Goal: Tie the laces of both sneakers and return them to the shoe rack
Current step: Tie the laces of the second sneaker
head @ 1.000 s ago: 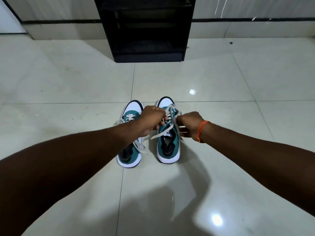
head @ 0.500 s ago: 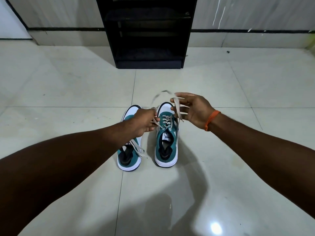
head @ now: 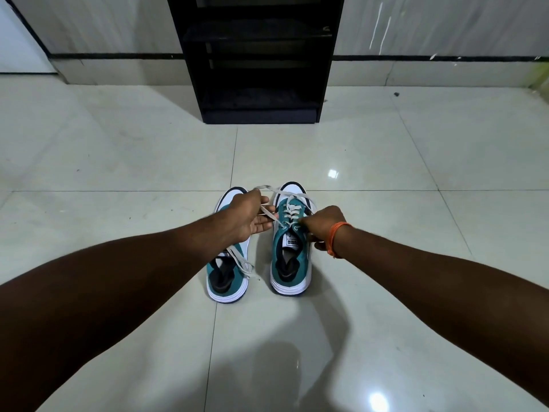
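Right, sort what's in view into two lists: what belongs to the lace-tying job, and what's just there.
Part of the job:
- right teal-and-white sneaker, its off-white laces held by both hands
- left teal-and-white sneaker, laces loose
- left hand
- right hand
- black wooden shoe rack

Just there:
- orange thread wristband
- glossy white floor tiles
- dark speck on the floor

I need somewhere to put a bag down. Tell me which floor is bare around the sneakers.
Bare tile lies between the sneakers' toes and the shoe rack, and widely to the left of the left sneaker and the right of the right sneaker. It is crowded over the shoes, where the left hand and right hand work the laces.
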